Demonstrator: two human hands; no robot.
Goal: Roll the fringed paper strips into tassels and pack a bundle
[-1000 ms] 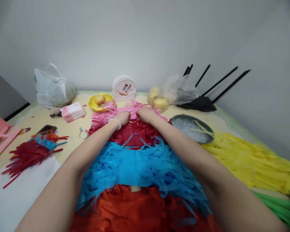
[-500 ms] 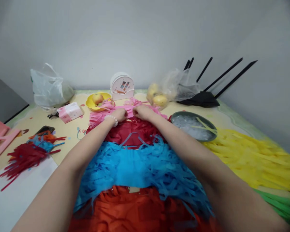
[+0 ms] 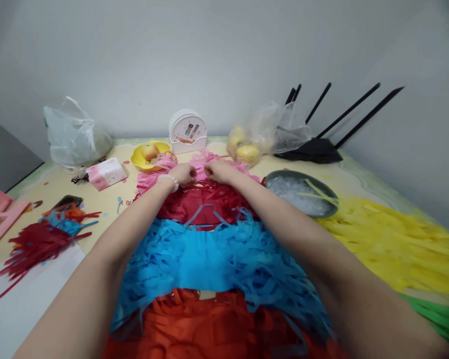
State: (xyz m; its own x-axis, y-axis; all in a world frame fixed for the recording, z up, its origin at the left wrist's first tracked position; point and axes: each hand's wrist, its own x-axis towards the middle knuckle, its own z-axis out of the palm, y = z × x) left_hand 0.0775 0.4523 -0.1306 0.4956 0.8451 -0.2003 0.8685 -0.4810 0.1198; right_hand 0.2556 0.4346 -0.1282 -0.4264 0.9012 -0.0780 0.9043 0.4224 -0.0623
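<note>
Both my arms reach far across layered fringed paper. My left hand, with a bead bracelet at the wrist, and my right hand pinch the pink fringed paper side by side, fingers closed on it. Nearer me lie a dark red fringe, a blue fringe and an orange-red fringe, overlapping in rows.
Yellow fringe and green fringe lie right. A dark bowl, bagged fruit, a router, a white round box, a yellow dish, a tissue pack, a plastic bag and paper scraps surround them.
My hands have drawn slightly closer together on the pink paper and sit a little higher in view; the camera has tilted slightly. Nothing else has moved.
</note>
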